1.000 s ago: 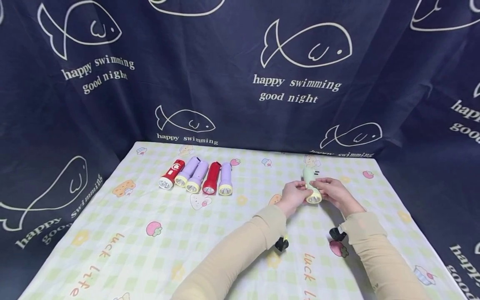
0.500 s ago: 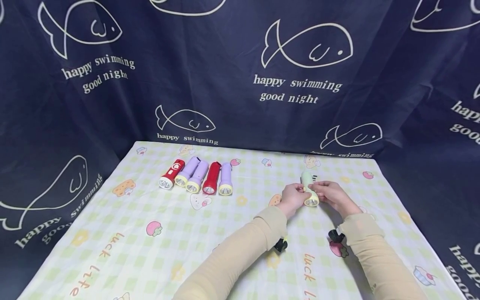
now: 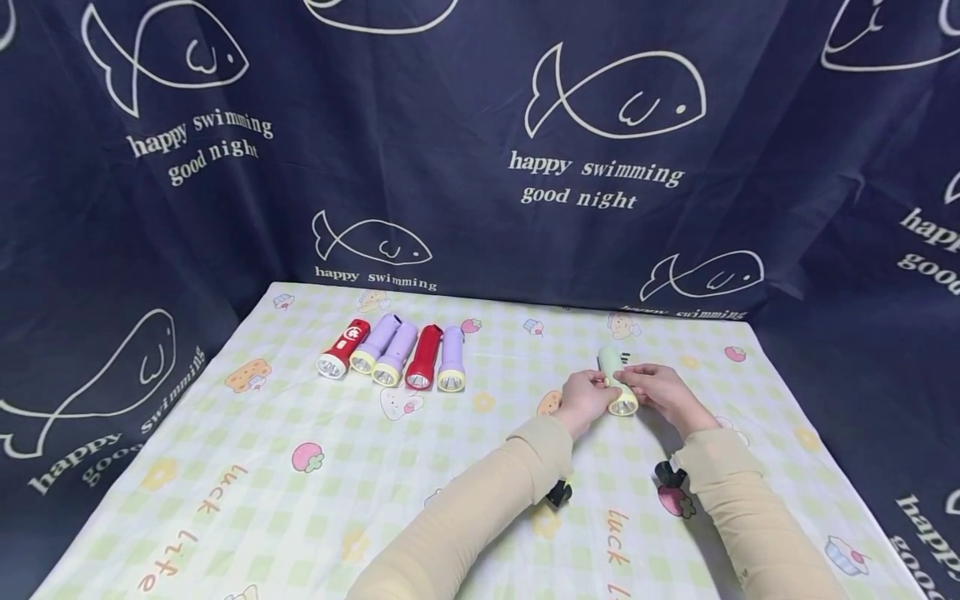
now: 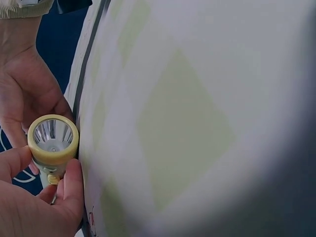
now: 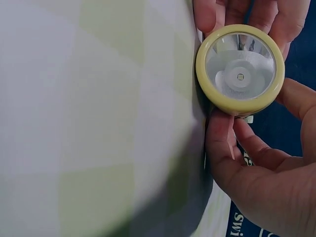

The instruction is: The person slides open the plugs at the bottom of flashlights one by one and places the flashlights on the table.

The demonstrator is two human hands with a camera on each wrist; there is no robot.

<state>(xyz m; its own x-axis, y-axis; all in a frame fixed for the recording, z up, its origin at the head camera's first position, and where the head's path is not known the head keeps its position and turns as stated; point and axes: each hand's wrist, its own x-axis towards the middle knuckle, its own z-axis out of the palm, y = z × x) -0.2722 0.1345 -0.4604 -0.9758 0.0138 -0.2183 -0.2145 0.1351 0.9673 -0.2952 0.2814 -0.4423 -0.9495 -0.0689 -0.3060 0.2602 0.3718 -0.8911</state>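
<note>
A pale green flashlight (image 3: pixel 611 360) with a yellow head lies at the right of the table, its lens facing me. Two dark prongs stick out on its right side. My left hand (image 3: pixel 588 400) pinches it from the left near the head, and my right hand (image 3: pixel 660 390) pinches it from the right. In the left wrist view, the flashlight's yellow rim (image 4: pixel 53 157) and small yellow switch (image 4: pixel 53 179) show between the fingers. The right wrist view shows the flashlight lens (image 5: pixel 240 69) close up; much of the body is hidden behind the head.
Toward the back left of the checked tablecloth (image 3: pixel 360 467) several flashlights lie in a row, among them a red one with a white head (image 3: pixel 343 348), a plain red one (image 3: pixel 423 357) and a purple one (image 3: pixel 452 358). A dark blue fish-print curtain (image 3: pixel 450 150) hangs behind.
The green flashlight has turned and tilted slightly, its tail shifting left and its head lowering toward me. Both hands keep hold of it. The row of flashlights stays put.
</note>
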